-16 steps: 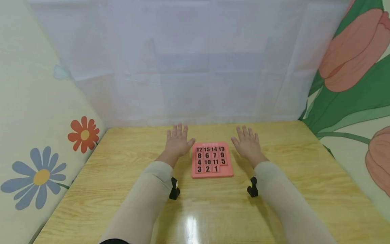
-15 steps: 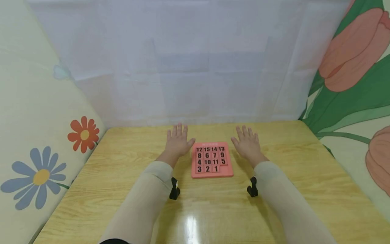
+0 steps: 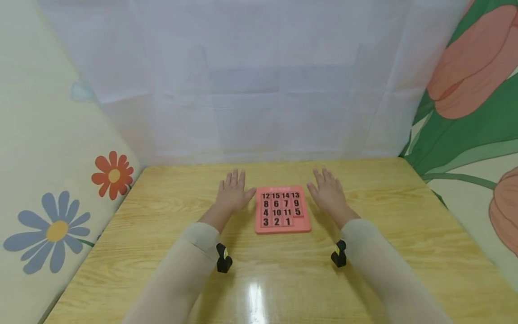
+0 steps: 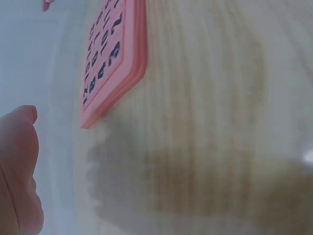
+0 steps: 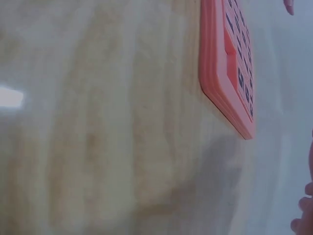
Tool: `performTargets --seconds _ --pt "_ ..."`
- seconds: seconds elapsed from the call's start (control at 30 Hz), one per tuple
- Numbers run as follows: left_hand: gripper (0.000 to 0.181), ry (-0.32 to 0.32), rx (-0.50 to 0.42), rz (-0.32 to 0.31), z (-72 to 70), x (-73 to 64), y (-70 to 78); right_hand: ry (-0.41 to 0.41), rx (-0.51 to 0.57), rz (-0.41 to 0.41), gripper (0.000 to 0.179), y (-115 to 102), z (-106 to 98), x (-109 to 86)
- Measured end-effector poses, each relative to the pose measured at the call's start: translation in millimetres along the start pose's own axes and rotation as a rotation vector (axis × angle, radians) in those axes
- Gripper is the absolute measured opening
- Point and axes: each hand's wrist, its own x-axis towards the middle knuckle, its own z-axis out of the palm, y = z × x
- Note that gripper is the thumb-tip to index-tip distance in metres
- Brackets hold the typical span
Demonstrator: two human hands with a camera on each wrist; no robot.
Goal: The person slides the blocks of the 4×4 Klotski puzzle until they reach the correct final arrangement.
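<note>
A pink sliding number puzzle [image 3: 283,228] lies flat on the wooden table between my two hands. Its black-numbered tiles read 12, 15, 14, 13 along the top row, and the gap sits at the bottom right corner. My left hand [image 3: 233,193] is held out beside the puzzle's left edge, fingers straight and thumb pointing towards it. On the other side my right hand [image 3: 328,193] mirrors it, fingers extended. Both hands hold nothing. The left wrist view shows the puzzle's corner [image 4: 128,73] and part of the left thumb [image 4: 22,122]; the right wrist view shows the tile gap [image 5: 231,68].
The wood-grain table [image 3: 279,279] ends at a white cloth backdrop [image 3: 279,112]. Flower-printed cloth stands at the left [image 3: 52,135] and a tulip print [image 3: 469,90] at the right. A small black device [image 3: 224,258] hangs at each wrist.
My left hand and forearm have shifted slightly left and back towards me. The right forearm has moved a little to the right. The head view has tilted slightly; the puzzle's tiles are unchanged.
</note>
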Motion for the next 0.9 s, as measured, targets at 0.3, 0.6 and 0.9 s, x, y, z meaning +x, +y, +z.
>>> performTargets --seconds 0.3,0.6,0.9 --pt "0.081 -0.008 -0.086 0.041 39.1 -28.1 -7.6 -0.004 0.107 -0.041 0.055 0.9 19.3 -24.5" --pt "0.095 0.022 -0.175 0.190 64.6 -51.6 -7.5 0.000 0.131 -0.118 0.052 7.1 35.3 -42.7" --pt "0.093 0.037 -0.188 0.205 69.3 -56.5 -9.0 -0.004 0.194 -0.196 0.053 13.4 53.6 -55.4"
